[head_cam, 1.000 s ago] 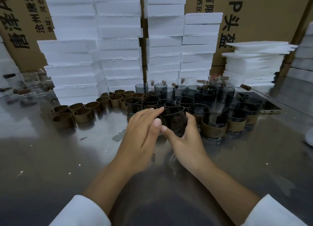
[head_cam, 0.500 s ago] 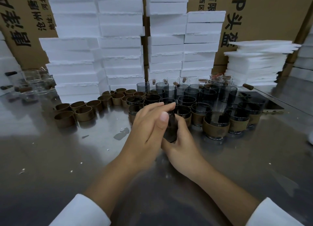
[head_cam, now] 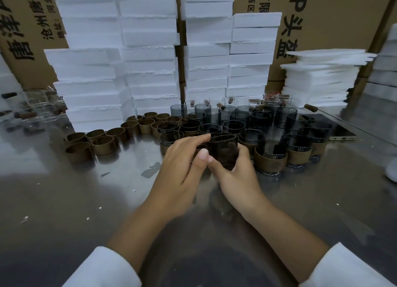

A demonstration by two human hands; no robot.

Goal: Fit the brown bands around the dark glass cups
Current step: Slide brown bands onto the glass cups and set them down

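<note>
Two hands held one dark glass cup at the front of the cup cluster on the steel table.
Right hand curled round its near right side. Left hand lay fingers across the rim, thumb pressed on the near wall. Band on it: couldn't tell, too dark. Loose brown bands sat well left, banded cups just right.

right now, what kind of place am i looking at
Probably a packing or assembly workshop: stacks of white foam blocks stand against printed cardboard cartons, and dozens of dark glass cups and loose brown bands sit batched on a steel table.
</note>
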